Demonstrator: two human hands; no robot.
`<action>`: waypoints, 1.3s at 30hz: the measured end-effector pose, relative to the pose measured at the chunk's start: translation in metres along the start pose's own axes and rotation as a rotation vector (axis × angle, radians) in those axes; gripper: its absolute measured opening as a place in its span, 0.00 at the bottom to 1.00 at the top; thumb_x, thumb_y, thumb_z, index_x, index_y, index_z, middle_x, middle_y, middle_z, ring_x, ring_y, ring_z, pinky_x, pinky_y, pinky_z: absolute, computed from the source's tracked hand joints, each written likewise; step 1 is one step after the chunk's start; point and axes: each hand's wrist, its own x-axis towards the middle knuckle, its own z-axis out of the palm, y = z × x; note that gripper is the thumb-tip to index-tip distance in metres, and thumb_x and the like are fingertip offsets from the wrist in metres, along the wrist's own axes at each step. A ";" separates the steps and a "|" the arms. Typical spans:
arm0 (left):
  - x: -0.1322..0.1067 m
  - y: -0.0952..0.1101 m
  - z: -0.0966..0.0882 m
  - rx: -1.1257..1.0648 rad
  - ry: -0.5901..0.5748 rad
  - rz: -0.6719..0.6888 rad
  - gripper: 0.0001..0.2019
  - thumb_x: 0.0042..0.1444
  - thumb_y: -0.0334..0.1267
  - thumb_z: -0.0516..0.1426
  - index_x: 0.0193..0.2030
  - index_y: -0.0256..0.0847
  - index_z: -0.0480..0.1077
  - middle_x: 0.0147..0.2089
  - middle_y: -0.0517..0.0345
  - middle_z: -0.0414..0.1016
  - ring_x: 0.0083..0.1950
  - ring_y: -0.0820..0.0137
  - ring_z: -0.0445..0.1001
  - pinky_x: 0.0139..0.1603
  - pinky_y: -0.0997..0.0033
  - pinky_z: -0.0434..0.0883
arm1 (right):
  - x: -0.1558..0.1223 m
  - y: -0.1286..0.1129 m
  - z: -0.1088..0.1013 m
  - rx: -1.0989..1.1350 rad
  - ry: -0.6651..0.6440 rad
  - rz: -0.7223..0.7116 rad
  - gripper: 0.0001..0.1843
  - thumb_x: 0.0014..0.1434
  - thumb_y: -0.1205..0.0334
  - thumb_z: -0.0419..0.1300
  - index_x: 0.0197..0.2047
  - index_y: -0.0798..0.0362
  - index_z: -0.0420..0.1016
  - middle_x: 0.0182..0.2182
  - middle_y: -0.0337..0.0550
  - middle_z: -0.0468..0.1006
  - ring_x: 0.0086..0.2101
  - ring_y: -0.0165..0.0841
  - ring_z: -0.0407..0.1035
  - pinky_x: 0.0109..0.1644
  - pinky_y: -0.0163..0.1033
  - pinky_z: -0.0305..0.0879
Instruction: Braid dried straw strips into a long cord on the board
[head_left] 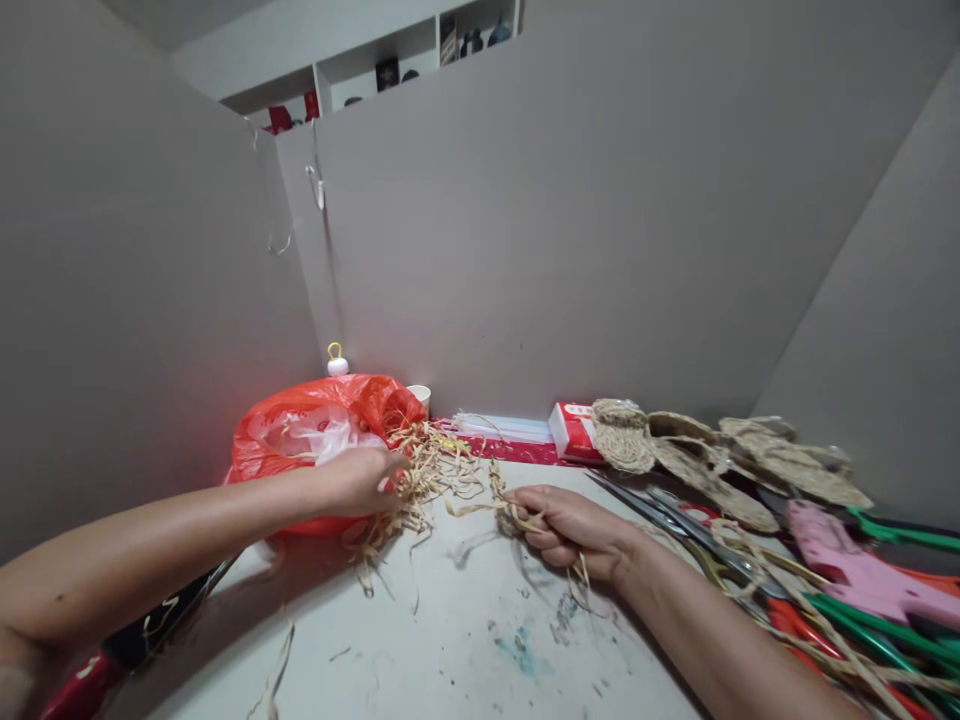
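A loose heap of pale straw strands [424,470] lies on the white table [420,640] beside a red plastic bag [315,425]. My left hand [356,482] reaches into the heap, fingers curled among the strands. My right hand [566,528] is closed in a fist on a small woven straw piece [517,515], with loose strands trailing out below the palm. The two hands are about a hand's width apart.
Woven straw sandals [675,450] lie at the back right. Scissors [675,515], a pink tool [862,575] and green and red handled tools [862,630] crowd the right side. A red and white box [574,430] and a paper cup [420,395] stand by the grey partition wall.
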 end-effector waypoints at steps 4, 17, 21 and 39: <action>0.006 0.004 0.017 -0.159 -0.074 0.004 0.05 0.43 0.31 0.58 0.30 0.39 0.71 0.26 0.60 0.72 0.26 0.74 0.64 0.28 0.74 0.59 | -0.001 -0.001 0.002 -0.012 0.004 0.005 0.16 0.54 0.61 0.57 0.21 0.52 0.53 0.13 0.25 0.50 0.13 0.17 0.36 0.14 0.24 0.30; 0.003 -0.026 -0.061 -0.742 0.349 -0.246 0.13 0.59 0.42 0.52 0.26 0.38 0.61 0.19 0.61 0.66 0.20 0.77 0.68 0.19 0.79 0.62 | 0.001 0.001 0.000 0.002 -0.013 0.002 0.17 0.54 0.62 0.57 0.20 0.52 0.53 0.14 0.26 0.49 0.14 0.17 0.36 0.14 0.24 0.29; -0.004 -0.039 -0.055 -0.862 0.316 -0.336 0.13 0.57 0.44 0.53 0.26 0.38 0.62 0.21 0.60 0.68 0.23 0.75 0.70 0.26 0.74 0.68 | 0.001 0.000 0.000 0.002 -0.015 0.005 0.17 0.53 0.60 0.58 0.21 0.52 0.54 0.14 0.25 0.48 0.14 0.17 0.34 0.14 0.24 0.29; -0.021 -0.058 -0.046 -0.514 0.464 -0.342 0.08 0.50 0.42 0.56 0.31 0.39 0.68 0.27 0.62 0.70 0.25 0.74 0.69 0.29 0.74 0.62 | 0.001 0.001 0.000 0.004 0.005 0.015 0.16 0.54 0.61 0.58 0.22 0.52 0.54 0.14 0.26 0.49 0.14 0.17 0.35 0.14 0.23 0.30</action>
